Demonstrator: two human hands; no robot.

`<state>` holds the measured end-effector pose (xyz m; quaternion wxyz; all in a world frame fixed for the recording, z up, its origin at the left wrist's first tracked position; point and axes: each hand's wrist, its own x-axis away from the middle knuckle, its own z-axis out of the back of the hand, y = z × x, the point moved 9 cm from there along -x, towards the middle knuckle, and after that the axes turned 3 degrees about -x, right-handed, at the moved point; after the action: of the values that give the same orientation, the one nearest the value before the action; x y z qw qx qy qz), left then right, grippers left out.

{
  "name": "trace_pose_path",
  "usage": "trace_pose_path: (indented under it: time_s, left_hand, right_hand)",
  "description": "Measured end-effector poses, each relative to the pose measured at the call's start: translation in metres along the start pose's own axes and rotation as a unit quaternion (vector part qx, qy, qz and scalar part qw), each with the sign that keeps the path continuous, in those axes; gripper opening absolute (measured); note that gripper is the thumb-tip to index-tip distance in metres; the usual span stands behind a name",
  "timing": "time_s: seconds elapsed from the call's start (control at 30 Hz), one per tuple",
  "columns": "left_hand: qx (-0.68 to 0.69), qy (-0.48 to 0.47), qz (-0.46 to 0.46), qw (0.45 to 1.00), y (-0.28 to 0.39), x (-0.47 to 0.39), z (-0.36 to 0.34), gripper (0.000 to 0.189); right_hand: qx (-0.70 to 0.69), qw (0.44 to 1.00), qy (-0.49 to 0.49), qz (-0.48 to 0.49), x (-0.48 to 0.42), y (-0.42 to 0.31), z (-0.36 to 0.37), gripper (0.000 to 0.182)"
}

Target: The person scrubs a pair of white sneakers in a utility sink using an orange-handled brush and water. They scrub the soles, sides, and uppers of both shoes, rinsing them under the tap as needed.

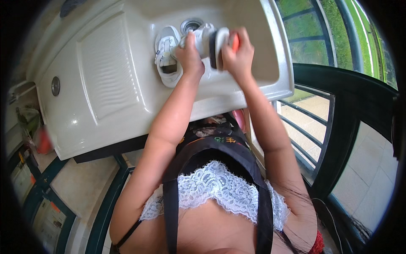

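Observation:
My left hand [191,58] grips a white shoe [205,33] over the ceramic sink basin [263,47], partly covering the shoe. In my right hand [242,52] is what looks like a scrubbing brush [221,39], with an orange part showing between the fingers. Its dark and pale side faces the shoe and appears to touch it, though blur hides the exact contact. A second white shoe [168,52] lies in the basin just left of my left hand, its opening towards me. Behind the held shoe is the metal drain [192,24].
A ribbed washboard [106,63] is moulded into the sink's left side, with a round metal fitting [55,86] farther left. Dark green window frames [342,79] stand close on the right. A blurred red object [44,139] is beyond the sink's left corner.

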<state>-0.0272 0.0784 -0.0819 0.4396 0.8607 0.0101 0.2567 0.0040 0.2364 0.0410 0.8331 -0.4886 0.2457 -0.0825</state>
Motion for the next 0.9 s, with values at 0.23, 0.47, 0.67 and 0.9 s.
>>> trace_pose_path:
  time_s: [0.23, 0.47, 0.67, 0.9]
  left_hand:
    - [-0.221, -0.097, -0.093, 0.966, -0.012, 0.023, -0.026, 0.026]
    - [-0.287, -0.186, 0.062, 0.938, -0.06, 0.021, -0.027, 0.038]
    - [-0.304, -0.17, 0.082, 0.934, -0.061, 0.025, -0.026, 0.035]
    - [-0.288, 0.043, 0.021, 0.956, -0.021, 0.004, 0.023, 0.044]
  right_hand:
    - [0.112, 0.988, -0.062, 0.082, -0.036, -0.045, 0.002, 0.018]
    - [0.216, 0.946, -0.205, -0.127, 0.013, 0.034, 0.018, 0.017]
    - [0.234, 0.926, -0.172, -0.241, -0.045, 0.122, -0.003, 0.028]
    - [0.125, 0.929, -0.308, -0.165, -0.008, 0.071, -0.048, 0.022]
